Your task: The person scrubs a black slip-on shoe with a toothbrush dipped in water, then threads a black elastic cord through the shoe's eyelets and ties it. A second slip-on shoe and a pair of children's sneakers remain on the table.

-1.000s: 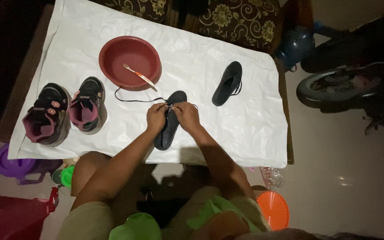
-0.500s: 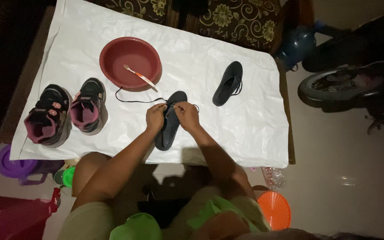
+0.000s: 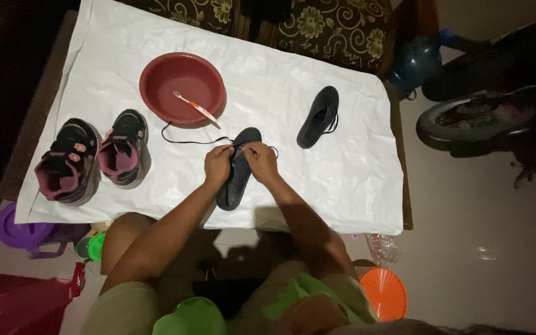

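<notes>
A dark slip-on shoe [image 3: 238, 180] lies on the white sheet [image 3: 348, 186] covering the table, near its front edge. My left hand [image 3: 217, 165] and my right hand [image 3: 260, 160] rest on the shoe's middle, fingers pinched on a thin black lace [image 3: 178, 140] that trails left toward the bowl. A second dark shoe [image 3: 319, 116] lies apart to the right.
A red bowl [image 3: 183, 87] with a toothbrush [image 3: 196, 110] on its rim stands at the back. Two black-and-pink sneakers [image 3: 91, 158] sit at the left. A purple jug [image 3: 23, 232], an orange lid [image 3: 384, 291] and a wheel [image 3: 476, 121] lie around the table.
Both hands stay on the shoe; the fingers have shifted slightly along the lace.
</notes>
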